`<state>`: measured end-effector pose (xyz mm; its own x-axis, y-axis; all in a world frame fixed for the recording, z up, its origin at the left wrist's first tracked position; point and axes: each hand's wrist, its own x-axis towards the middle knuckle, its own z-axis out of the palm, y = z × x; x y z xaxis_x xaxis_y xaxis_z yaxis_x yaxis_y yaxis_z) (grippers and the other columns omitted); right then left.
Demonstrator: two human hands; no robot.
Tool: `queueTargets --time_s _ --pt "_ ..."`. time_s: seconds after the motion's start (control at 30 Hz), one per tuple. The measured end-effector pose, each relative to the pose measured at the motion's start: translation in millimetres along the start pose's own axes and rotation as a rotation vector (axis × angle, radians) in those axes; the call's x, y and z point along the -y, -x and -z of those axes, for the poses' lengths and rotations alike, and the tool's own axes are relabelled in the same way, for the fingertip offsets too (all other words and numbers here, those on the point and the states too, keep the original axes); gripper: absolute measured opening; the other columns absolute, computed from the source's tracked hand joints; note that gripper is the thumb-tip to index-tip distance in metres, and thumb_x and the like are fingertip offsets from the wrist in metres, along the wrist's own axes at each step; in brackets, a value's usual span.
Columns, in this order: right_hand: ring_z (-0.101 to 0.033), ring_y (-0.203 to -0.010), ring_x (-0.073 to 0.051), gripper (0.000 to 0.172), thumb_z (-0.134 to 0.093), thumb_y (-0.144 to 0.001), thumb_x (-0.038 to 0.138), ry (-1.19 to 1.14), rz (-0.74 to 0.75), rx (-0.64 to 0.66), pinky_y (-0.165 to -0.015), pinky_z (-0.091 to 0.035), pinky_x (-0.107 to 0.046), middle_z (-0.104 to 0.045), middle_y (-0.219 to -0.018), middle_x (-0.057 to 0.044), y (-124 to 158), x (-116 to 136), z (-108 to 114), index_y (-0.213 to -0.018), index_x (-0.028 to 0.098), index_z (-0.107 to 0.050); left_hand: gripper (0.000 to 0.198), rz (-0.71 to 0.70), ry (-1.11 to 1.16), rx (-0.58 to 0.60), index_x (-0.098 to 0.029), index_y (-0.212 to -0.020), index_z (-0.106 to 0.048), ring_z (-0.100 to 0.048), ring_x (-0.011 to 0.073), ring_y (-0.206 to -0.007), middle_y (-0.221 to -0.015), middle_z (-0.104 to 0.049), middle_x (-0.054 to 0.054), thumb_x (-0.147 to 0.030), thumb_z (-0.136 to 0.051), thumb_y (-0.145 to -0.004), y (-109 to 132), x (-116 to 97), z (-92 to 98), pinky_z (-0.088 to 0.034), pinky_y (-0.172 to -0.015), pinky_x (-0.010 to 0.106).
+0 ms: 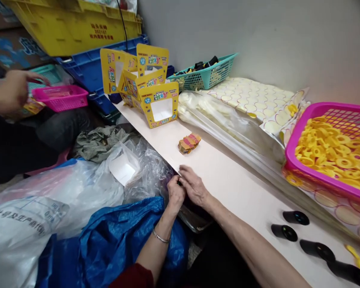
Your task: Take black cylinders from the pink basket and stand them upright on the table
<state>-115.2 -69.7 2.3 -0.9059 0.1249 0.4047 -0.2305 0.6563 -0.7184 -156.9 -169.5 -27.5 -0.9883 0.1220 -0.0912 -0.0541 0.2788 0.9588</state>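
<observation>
My left hand [176,192] is closed at the table's front edge, and a bit of something small and dark shows between it and the other hand. Most of that dark piece is hidden, so its kind cannot be told. My right hand [194,187] lies against the edge of the white table [228,180], its fingers stretched out and close together, right beside the left. Just beyond both hands sits a small stack of orange and pink printed pieces [189,143]. Several black cylinders [296,217] lie at the right end of the table.
Yellow boxes [160,105] with cut-out windows stand at the far end. A pink basket [292,144] of yellow ring pieces is on the right; a teal basket [204,78] of black parts stands behind. Blue sheeting [117,236] lies left. Another person's hand [13,90] is at far left.
</observation>
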Motion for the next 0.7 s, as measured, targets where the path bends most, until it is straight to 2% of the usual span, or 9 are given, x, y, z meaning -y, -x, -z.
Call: queueTargets --time_s 0.07,0.17,0.27,0.3,0.37,0.47,0.5,0.6,0.7 --pt "-0.062 -0.116 -0.027 0.026 -0.046 -0.094 0.023 0.074 -0.242 -0.116 -0.099 -0.055 -0.045 -0.062 -0.125 -0.017 -26 -9 7 -0.113 0.020 -0.063 0.012 -0.025 -0.016 0.019 -0.017 -0.068 -0.067 -0.055 0.0126 -0.063 -0.063 -0.064 -0.002 -0.026 -0.067 -0.061 0 1 1.0 -0.044 -0.064 0.024" --pt "-0.064 -0.107 -0.029 0.030 -0.051 -0.090 0.027 0.136 -0.382 -0.108 -0.091 -0.057 -0.046 -0.063 -0.115 -0.016 -79 -24 23 -0.116 0.016 -0.062 0.014 -0.040 -0.039 0.025 -0.017 -0.068 -0.068 -0.056 0.0128 -0.064 -0.063 -0.064 -0.003 -0.025 -0.068 -0.057 -1 1 3.9 -0.044 -0.065 0.024" --pt "-0.065 -0.107 -0.025 0.031 -0.056 -0.087 0.019 0.207 -0.423 0.021 -0.094 -0.055 -0.038 -0.067 -0.116 -0.013 -113 -38 45 -0.117 0.017 -0.064 0.009 -0.074 -0.056 0.037 -0.019 -0.065 -0.066 -0.056 0.0126 -0.063 -0.062 -0.062 -0.004 -0.021 -0.066 -0.057 -1 1 5.2 -0.044 -0.064 0.023" --pt "-0.063 -0.111 -0.024 0.034 -0.051 -0.087 0.012 0.352 -0.430 0.139 -0.096 -0.054 -0.037 -0.067 -0.120 -0.012 -116 -42 54 -0.118 0.018 -0.063 0.007 -0.092 -0.060 0.047 -0.019 -0.065 -0.065 -0.056 0.0124 -0.064 -0.062 -0.062 -0.004 -0.021 -0.066 -0.058 0 1 5.1 -0.044 -0.064 0.023" --pt "-0.062 -0.115 -0.028 0.032 -0.048 -0.084 0.003 0.471 -0.501 0.218 -0.098 -0.052 -0.041 -0.068 -0.119 -0.016 -109 -50 77 -0.106 0.017 -0.067 0.005 -0.121 -0.061 0.063 -0.018 -0.064 -0.065 -0.056 0.0117 -0.064 -0.063 -0.062 -0.004 -0.019 -0.065 -0.060 3 2 4.4 -0.044 -0.065 0.022" --pt "-0.063 -0.112 -0.035 0.029 -0.047 -0.080 -0.001 0.647 -0.669 0.291 -0.094 -0.051 -0.047 -0.067 -0.112 -0.022 -77 -59 124 -0.095 0.013 -0.066 0.004 -0.158 -0.047 0.075 -0.018 -0.065 -0.064 -0.056 0.0112 -0.064 -0.065 -0.062 -0.003 -0.018 -0.065 -0.062 10 3 1.8 -0.043 -0.065 0.022" --pt "-0.064 -0.107 -0.036 0.028 -0.049 -0.076 -0.003 0.705 -0.729 0.332 -0.092 -0.051 -0.048 -0.068 -0.105 -0.021 -65 -61 141 -0.091 0.013 -0.066 0.004 -0.170 -0.045 0.074 -0.018 -0.065 -0.064 -0.056 0.0114 -0.064 -0.065 -0.062 -0.003 -0.018 -0.065 -0.062 12 4 0.6 -0.043 -0.065 0.022" --pt "-0.066 -0.104 -0.035 0.031 -0.052 -0.069 -0.003 0.754 -0.769 0.445 -0.090 -0.052 -0.046 -0.070 -0.098 -0.014 -40 -58 191 -0.087 0.017 -0.066 0.007 -0.203 -0.050 0.074 -0.019 -0.063 -0.060 -0.055 0.0117 -0.063 -0.064 -0.060 -0.004 -0.016 -0.065 -0.060 13 7 -2.6 -0.042 -0.064 0.023" --pt "-0.069 -0.108 -0.031 0.041 -0.048 -0.073 0.000 0.679 -0.814 0.456 -0.093 -0.055 -0.042 -0.074 -0.104 -0.008 -30 -48 227 -0.100 0.022 -0.070 0.010 -0.221 -0.054 0.077 -0.019 -0.060 -0.055 -0.053 0.0117 -0.061 -0.061 -0.056 -0.005 -0.014 -0.064 -0.059 13 10 -3.6 -0.041 -0.061 0.023"
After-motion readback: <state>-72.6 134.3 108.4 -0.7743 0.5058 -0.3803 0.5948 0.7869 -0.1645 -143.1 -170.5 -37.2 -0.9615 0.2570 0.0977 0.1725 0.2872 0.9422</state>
